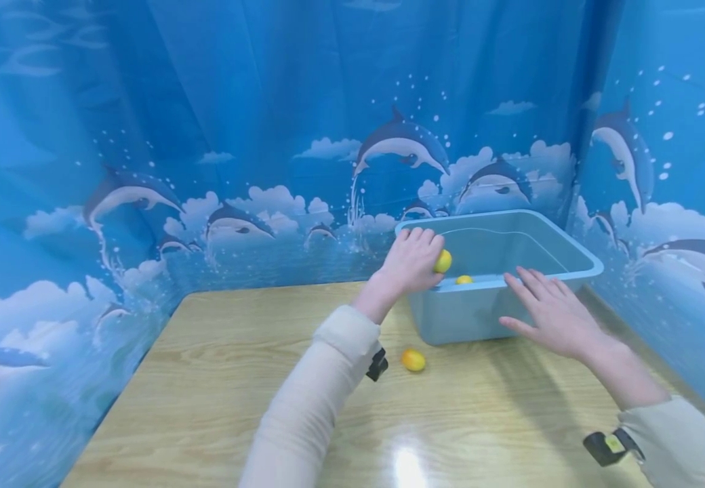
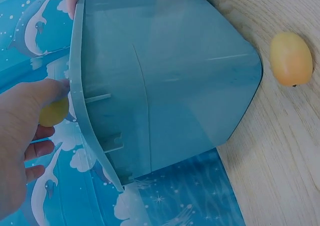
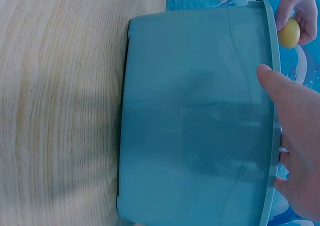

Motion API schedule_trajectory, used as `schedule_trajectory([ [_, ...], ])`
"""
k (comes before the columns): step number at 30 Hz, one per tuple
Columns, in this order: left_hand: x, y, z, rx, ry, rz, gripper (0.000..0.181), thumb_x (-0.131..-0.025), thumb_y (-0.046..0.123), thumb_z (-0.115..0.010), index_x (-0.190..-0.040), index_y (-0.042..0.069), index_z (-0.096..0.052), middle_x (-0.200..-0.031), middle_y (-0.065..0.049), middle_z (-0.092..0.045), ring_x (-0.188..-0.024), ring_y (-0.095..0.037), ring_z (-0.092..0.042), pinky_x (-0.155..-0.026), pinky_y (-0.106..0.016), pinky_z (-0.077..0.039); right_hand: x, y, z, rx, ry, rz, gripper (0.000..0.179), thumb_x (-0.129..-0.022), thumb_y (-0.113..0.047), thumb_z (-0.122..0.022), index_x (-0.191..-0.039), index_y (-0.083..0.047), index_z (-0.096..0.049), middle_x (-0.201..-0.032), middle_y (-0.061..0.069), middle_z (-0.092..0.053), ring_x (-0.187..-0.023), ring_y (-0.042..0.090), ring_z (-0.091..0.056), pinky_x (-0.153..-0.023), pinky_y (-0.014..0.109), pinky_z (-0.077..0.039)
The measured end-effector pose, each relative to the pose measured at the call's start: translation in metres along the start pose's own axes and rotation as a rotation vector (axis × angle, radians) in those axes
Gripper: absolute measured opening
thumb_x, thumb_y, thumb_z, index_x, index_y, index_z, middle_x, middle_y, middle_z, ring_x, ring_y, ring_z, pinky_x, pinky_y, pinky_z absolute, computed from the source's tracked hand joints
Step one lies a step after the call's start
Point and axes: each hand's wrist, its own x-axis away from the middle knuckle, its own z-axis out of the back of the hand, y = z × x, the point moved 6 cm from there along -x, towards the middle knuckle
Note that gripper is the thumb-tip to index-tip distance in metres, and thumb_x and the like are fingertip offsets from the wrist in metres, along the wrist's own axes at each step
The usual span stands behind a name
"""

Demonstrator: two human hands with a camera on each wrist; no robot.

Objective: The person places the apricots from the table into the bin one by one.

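Observation:
My left hand (image 1: 412, 257) holds a smooth yellow fruit (image 1: 443, 261) over the left end of a blue plastic tub (image 1: 468, 318). In the left wrist view the thumb lies at the tub's rim, partly covering the yellow fruit (image 2: 54, 113). My right hand (image 1: 550, 312) is spread at the near rim, fingers straight and thumb on the outer side. The right wrist view shows this hand (image 3: 300, 136) overlapping the rim, nothing in its grasp. Inside the tub another yellow fruit (image 1: 464, 279) shows partly above the rim. A yellow-orange mango (image 1: 413, 360) lies on the table before the tub.
The tub stands at the back right of a wood-grain table (image 1: 255, 352). Blue curtains (image 1: 267, 135) printed with dolphins hang close behind and to the right of it. Dark wrist cameras sit on both forearms, the right one (image 1: 605, 447) beside a pale sleeve.

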Motion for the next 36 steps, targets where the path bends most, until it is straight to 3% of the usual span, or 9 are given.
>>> schedule_trajectory([
  [10, 0.002, -0.001, -0.002, 0.006, -0.04, 0.018, 0.051, -0.084, 0.054, -0.057, -0.116, 0.014, -0.049, -0.108, 0.0, -0.052, -0.1, -0.017, -0.045, -0.091, -0.034, -0.036, 0.001, -0.001, 0.0, 0.004, 0.008, 0.003, 0.079, -0.088, -0.048, -0.055, -0.143, 0.001, -0.027, -0.143, 0.029, -0.026, -0.129, 0.047, -0.023, -0.102, 0.059, -0.017],
  [17, 0.013, -0.004, 0.008, -0.014, 0.021, -0.027, 0.048, -0.086, 0.054, -0.055, -0.112, 0.013, -0.052, -0.104, 0.0, -0.053, -0.096, -0.018, -0.047, -0.092, -0.034, -0.036, 0.001, -0.001, 0.002, 0.011, 0.02, 0.011, 0.078, -0.088, -0.047, -0.055, -0.143, 0.001, -0.027, -0.142, 0.03, -0.027, -0.128, 0.047, -0.024, -0.102, 0.059, -0.018],
  [26, 0.041, 0.0, 0.013, -0.066, 0.109, -0.132, 0.037, -0.089, 0.048, -0.054, -0.103, 0.014, -0.057, -0.094, 0.002, -0.056, -0.087, -0.016, -0.047, -0.084, -0.032, -0.037, 0.0, 0.0, 0.002, 0.013, 0.025, 0.016, 0.078, -0.089, -0.047, -0.056, -0.143, 0.001, -0.027, -0.142, 0.03, -0.027, -0.128, 0.047, -0.024, -0.102, 0.059, -0.018],
  [33, 0.065, 0.003, 0.008, -0.065, 0.174, -0.209, 0.031, -0.089, 0.043, -0.057, -0.1, 0.014, -0.061, -0.09, 0.003, -0.058, -0.084, -0.016, -0.051, -0.08, -0.031, -0.039, 0.0, -0.001, 0.0, 0.024, 0.019, 0.023, 0.079, -0.089, -0.048, -0.055, -0.144, 0.001, -0.025, -0.141, 0.03, -0.027, -0.128, 0.047, -0.024, -0.101, 0.059, -0.018],
  [36, 0.073, 0.004, 0.002, -0.061, 0.164, -0.226, 0.03, -0.088, 0.042, -0.057, -0.098, 0.014, -0.06, -0.088, 0.002, -0.058, -0.084, -0.016, -0.051, -0.08, -0.031, -0.04, 0.001, -0.001, 0.001, 0.02, 0.022, 0.021, 0.079, -0.088, -0.047, -0.056, -0.143, 0.001, -0.026, -0.141, 0.03, -0.027, -0.128, 0.047, -0.024, -0.101, 0.06, -0.018],
])
